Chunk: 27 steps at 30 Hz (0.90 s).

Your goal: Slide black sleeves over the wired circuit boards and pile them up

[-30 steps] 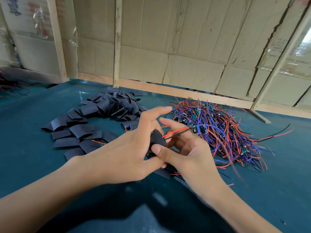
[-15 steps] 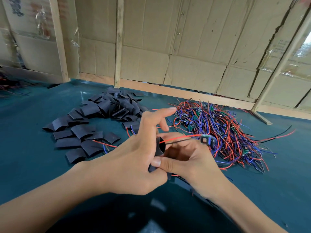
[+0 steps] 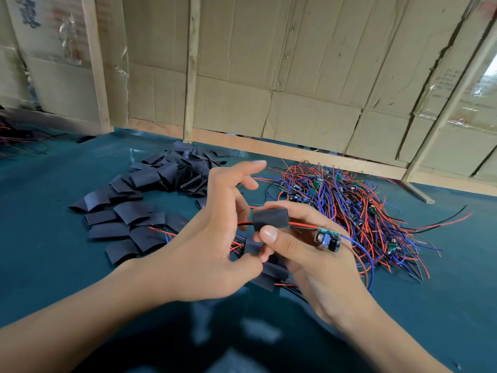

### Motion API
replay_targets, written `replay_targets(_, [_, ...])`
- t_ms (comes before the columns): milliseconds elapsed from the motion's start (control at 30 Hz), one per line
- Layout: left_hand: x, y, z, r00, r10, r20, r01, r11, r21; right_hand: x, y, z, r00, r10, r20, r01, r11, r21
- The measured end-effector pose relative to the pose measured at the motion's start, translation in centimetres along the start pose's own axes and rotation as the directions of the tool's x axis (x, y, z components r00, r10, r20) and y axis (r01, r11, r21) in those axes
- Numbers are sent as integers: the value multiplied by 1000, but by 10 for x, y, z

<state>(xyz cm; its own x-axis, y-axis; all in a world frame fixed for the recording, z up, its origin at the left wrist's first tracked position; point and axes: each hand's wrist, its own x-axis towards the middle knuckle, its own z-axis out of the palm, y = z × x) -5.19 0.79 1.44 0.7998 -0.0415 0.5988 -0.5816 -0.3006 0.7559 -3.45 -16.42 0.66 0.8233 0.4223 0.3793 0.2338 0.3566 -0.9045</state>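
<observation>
**Sleeve on the leads, board next**

The sleeve (image 3: pixel 270 218) is threaded on the red and black leads, just short of the board (image 3: pixel 328 239), both held above the table (image 3: pixel 53 265). Best to keep the leads taut and the sleeve's mouth open, then draw it along onto the board — squarely, so no component snags.

The right hand (image 3: pixel 309 254) pinches the sleeve, thumb under, fingers curled behind. The left hand (image 3: pixel 209 238) appears to hold the leads' near end — forefinger straight, the grip itself hidden.
</observation>
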Motion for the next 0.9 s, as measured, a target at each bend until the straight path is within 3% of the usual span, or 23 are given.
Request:
replay_targets(33, [-4, 5, 3, 999, 28, 44, -27, 999, -29, 0, 0, 0, 1000, -8, -10, 8, 1000, 13])
replay_targets(67, [1, 1, 5, 999, 23, 28, -24, 999, 30, 0, 0, 1, 1000, -13, -17, 14, 1000, 27])
replay_targets(133, [-8, -5, -2, 988, 88, 127, -112, 974, 197, 0, -1, 2, 999, -16, -41, 18, 999, 50])
replay_targets(267, [0, -5, -8, 995, 52, 85, -51, 999, -18, 2, -3, 0, 996, -17, -85, 25, 996, 85])
replay_targets(400, [2, -6, -14, 983, 146, 108, -156, 984, 91, 3, -3, -2, 996, -36, -80, 45, 992, 119])
replay_targets(533, [6, -6, -15, 985, 163, 51, -167, 980, 107, 3, -2, -3, 995, -38, -90, 48, 992, 112])
replay_targets(733, [10, -3, -23, 976, 163, 145, -186, 968, 167, 3, -3, -3, 994, -47, -100, 52, 997, 52])
replay_targets(833, [10, -5, -25, 977, 60, 205, -94, 982, 162, 3, -2, -5, 992, -57, -113, 51, 997, -54])
replay_targets(900, [9, -7, -21, 967, -40, 253, 28, 998, 50, 2, -1, -5, 993, -63, -104, 53, 994, -97])
